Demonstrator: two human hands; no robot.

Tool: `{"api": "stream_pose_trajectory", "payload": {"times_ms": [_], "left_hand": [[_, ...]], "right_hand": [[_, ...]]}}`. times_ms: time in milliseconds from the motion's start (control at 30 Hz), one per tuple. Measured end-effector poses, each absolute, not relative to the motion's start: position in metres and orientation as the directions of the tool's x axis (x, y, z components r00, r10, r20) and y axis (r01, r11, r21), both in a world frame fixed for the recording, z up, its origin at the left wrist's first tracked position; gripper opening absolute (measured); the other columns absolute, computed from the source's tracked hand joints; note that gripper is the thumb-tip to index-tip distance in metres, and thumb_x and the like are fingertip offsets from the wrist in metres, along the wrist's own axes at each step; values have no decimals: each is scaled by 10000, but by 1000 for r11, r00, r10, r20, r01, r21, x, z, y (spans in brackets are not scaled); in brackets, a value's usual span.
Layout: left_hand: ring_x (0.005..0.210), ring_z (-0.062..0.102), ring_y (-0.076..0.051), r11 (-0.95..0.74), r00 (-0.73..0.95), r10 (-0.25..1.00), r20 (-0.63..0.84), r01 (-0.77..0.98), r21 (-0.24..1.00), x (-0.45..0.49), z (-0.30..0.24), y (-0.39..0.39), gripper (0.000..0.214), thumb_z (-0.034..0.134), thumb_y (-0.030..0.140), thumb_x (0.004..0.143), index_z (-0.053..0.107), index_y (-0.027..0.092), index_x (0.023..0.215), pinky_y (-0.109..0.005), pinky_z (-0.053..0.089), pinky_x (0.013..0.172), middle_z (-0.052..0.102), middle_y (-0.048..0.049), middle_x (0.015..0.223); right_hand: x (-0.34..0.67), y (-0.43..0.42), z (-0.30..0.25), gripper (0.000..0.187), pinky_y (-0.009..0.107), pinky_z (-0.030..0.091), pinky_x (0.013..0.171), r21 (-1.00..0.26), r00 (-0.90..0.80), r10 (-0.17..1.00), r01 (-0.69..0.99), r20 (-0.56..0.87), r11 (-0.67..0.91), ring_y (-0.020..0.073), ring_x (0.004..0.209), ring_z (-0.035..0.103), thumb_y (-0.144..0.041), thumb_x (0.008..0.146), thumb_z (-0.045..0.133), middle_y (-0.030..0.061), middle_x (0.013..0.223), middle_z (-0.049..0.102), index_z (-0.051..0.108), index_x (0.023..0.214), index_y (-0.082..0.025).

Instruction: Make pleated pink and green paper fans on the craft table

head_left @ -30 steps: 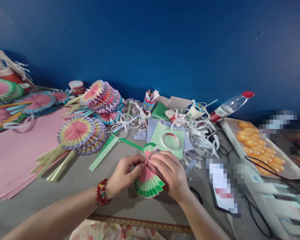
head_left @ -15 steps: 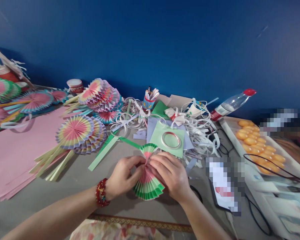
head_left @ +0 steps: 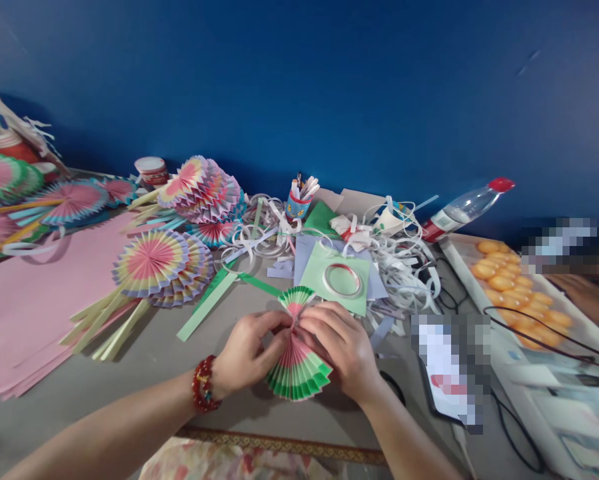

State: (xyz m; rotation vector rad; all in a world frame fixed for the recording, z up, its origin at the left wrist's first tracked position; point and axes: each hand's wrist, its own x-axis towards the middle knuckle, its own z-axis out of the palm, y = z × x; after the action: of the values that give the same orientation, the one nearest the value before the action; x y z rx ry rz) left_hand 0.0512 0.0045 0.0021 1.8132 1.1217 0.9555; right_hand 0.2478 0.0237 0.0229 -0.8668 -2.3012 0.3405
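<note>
A pleated paper fan [head_left: 300,375] in pink, pale green and dark green is pinched at its narrow middle, its folds spreading toward me and, in a smaller part, away from me. My left hand [head_left: 252,350] grips it from the left, thumb and fingers closed at the waist. From the right, my right hand [head_left: 340,343] closes its fingers on the same waist. The fingertips hide the exact middle. Just beyond the right hand, a roll of tape [head_left: 342,280] lies on a light green paper sheet [head_left: 319,259].
Finished paper fans [head_left: 152,263] with pale strip handles lie left, by pink sheets [head_left: 44,287]. White paper scraps [head_left: 404,267] heap behind, near a pen cup [head_left: 299,202]. At right are a plastic bottle [head_left: 466,208], a phone [head_left: 444,380] and a tray [head_left: 454,257] of orange-yellow fruit.
The near part of the fan has spread slightly wider to the right. Both hands keep nearly the same place and grip.
</note>
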Motion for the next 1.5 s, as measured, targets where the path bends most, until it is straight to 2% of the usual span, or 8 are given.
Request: {"api": "stream_pose_trajectory", "payload": {"times_ms": [400,633,767,900,1167,1367,1500], "left_hand": [[721,604,-160,-318,337,921,196,357,878,51,1,4,173,455,172,908,625,176,938,-247,440,688,673,-39,793],[712,625,-164,-274,332,930,156,348,896,52,1,6,187,469,154,885,649,179,926,-240,449,667,694,-39,789],[725,629,-158,-248,322,936,144,312,917,52,1,7,190,480,163,886,665,176,922,-229,451,672,703,-33,798],[726,626,-158,-245,318,937,142,311,919,53,1,7,176,487,169,884,660,173,913,-228,452,676,699,-35,796],[706,612,-153,-271,323,933,157,345,899,53,2,5,166,470,170,889,633,174,913,-229,439,659,678,-31,777],[708,609,-154,-263,324,934,149,347,900,53,2,5,173,465,185,894,638,180,905,-232,444,661,681,-31,773],[709,614,-153,-279,323,932,164,350,894,53,1,5,167,470,167,889,634,177,919,-231,443,667,683,-32,780]], "right_hand": [[248,24,22,167,385,509,832,-487,-578,679,478,452,731,230,951,567,-124,953,506,85,1000,664,642,1017,-197],[247,26,22,124,385,523,845,-438,-581,673,511,458,740,225,944,587,-172,953,550,78,972,681,658,1007,-199],[250,27,23,187,386,523,849,-477,-600,673,481,432,735,231,973,591,-147,960,502,87,1026,681,648,1064,-200],[251,26,26,196,395,522,849,-491,-608,674,472,420,732,237,973,590,-152,964,478,91,1016,679,652,1041,-201],[248,26,21,166,389,518,851,-457,-585,671,493,457,741,227,957,585,-131,949,520,86,996,676,646,1038,-192],[250,26,24,174,387,533,833,-481,-594,677,483,435,732,230,952,603,-145,955,499,93,997,682,645,1033,-197],[249,27,25,149,390,535,826,-440,-597,659,493,457,751,233,945,606,-151,945,528,89,987,686,645,1023,-202]]}}
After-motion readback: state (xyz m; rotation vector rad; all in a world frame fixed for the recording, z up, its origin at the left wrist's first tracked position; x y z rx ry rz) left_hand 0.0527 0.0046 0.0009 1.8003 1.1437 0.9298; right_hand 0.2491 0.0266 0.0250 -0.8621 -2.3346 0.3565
